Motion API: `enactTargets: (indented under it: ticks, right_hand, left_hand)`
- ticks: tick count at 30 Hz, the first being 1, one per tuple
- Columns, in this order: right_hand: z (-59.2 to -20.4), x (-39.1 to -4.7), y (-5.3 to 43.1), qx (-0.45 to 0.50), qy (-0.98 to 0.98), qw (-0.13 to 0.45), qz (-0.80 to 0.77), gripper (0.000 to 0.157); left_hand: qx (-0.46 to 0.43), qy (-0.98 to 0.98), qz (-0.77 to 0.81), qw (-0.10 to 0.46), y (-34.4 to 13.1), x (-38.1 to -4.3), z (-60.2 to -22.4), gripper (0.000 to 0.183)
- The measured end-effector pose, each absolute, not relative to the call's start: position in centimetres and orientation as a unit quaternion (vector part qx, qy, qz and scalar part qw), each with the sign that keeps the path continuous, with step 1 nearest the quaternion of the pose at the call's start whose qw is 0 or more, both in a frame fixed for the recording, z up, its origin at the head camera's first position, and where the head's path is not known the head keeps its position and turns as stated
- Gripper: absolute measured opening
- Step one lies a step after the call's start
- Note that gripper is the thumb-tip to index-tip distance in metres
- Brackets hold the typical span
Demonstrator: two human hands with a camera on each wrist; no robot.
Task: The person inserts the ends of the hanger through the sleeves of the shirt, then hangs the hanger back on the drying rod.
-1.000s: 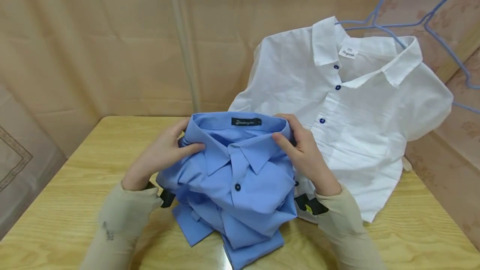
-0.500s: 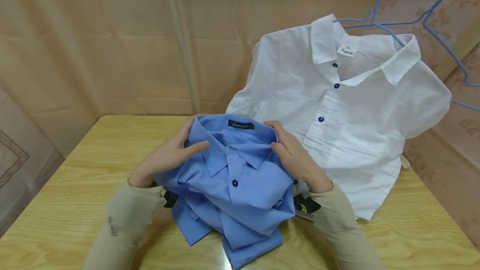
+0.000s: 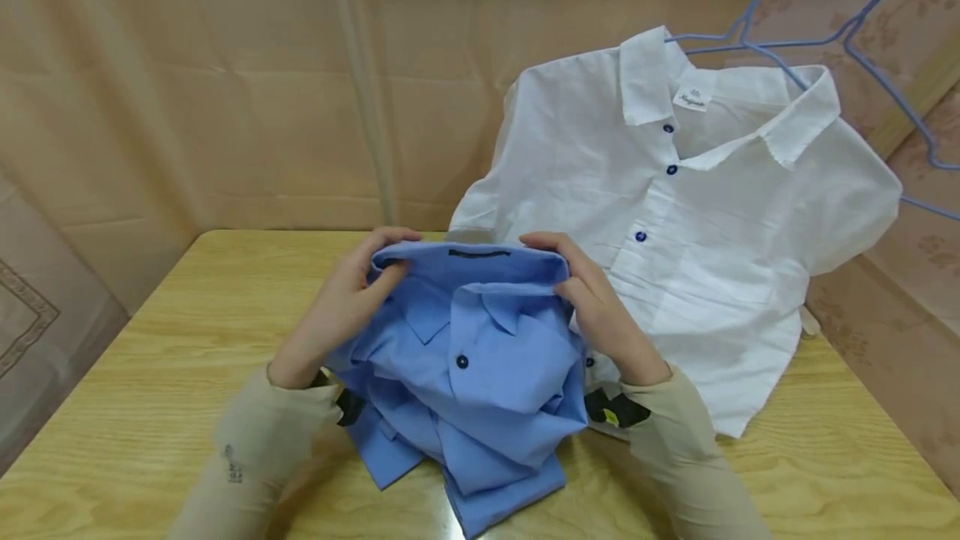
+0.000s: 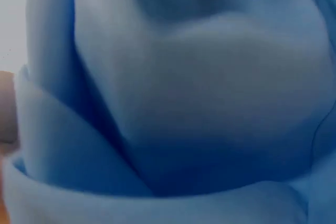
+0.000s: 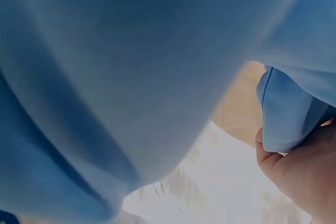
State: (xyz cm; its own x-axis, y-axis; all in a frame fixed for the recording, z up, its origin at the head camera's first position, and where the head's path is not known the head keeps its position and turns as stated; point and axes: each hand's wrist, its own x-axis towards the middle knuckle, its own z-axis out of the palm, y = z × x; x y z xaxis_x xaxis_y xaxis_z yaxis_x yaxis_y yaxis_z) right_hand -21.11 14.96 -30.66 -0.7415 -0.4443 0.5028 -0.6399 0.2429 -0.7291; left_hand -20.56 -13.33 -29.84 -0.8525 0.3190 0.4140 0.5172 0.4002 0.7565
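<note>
A blue button-up shirt point(image 3: 495, 365) lies bunched over the front of the table, its collar raised between both hands. My left hand point(image 3: 348, 290) pinches the collar's left end, thumb inside and fingers behind. At the right end, my right hand point(image 3: 596, 298) grips the collar between thumb and fingers. The dark neck label point(image 3: 478, 254) shows only as a thin strip, as the collar's back edge folds forward. Blue cloth fills most of the left wrist view. In the right wrist view the right hand point(image 5: 304, 171) holds a fold of the collar point(image 5: 286, 114).
A white shirt point(image 3: 675, 232) with dark buttons lies at the right, a blue wire hanger point(image 3: 750, 44) at its collar. More hanger wire point(image 3: 892, 90) stands further right. Beige curtain point(image 3: 225, 90) hangs behind the wooden table point(image 3: 150, 373).
The collar's back edge has tipped forward, hiding most of the label. The left hand has shifted its hold, its thumb moving into the collar. The right hand stays at the right end.
</note>
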Motion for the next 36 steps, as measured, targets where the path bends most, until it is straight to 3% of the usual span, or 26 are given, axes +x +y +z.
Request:
enactTargets:
  ticks: [6, 13, 19, 26, 28, 33, 36]
  right_hand:
    - [-30.9, -21.3, 15.0, 0.335, -0.776, 0.096, 0.525, 0.046]
    - [-31.4, -22.0, 15.0, 0.352, -0.810, 0.145, 0.445, 0.033]
    - [-31.4, -22.1, 15.3, 0.369, -0.824, 0.118, 0.413, 0.010]
    - [-31.3, -21.9, 15.8, 0.377, -0.827, 0.076, 0.410, 0.006]
    - [-31.5, -22.0, 15.6, 0.359, -0.833, 0.095, 0.410, 0.013]
    - [-31.7, -22.1, 15.1, 0.295, -0.825, 0.120, 0.466, 0.070]
    - [-31.6, -22.0, 15.1, 0.265, -0.828, 0.109, 0.482, 0.069]
  left_hand:
    - [-0.241, -0.825, -0.505, 0.074, -13.3, -20.6, -30.1, 0.037]
    - [-0.255, -0.828, -0.498, 0.036, -13.7, -20.8, -30.2, 0.048]
    - [-0.247, -0.840, -0.481, 0.050, -14.0, -20.9, -30.1, 0.039]
    - [-0.227, -0.853, -0.461, 0.094, -13.9, -20.7, -29.8, 0.035]
    - [-0.221, -0.855, -0.457, 0.104, -13.8, -20.7, -29.9, 0.034]
    - [-0.199, -0.857, -0.461, 0.115, -13.8, -20.8, -30.1, 0.037]
    - [-0.192, -0.852, -0.473, 0.116, -13.7, -20.9, -30.2, 0.039]
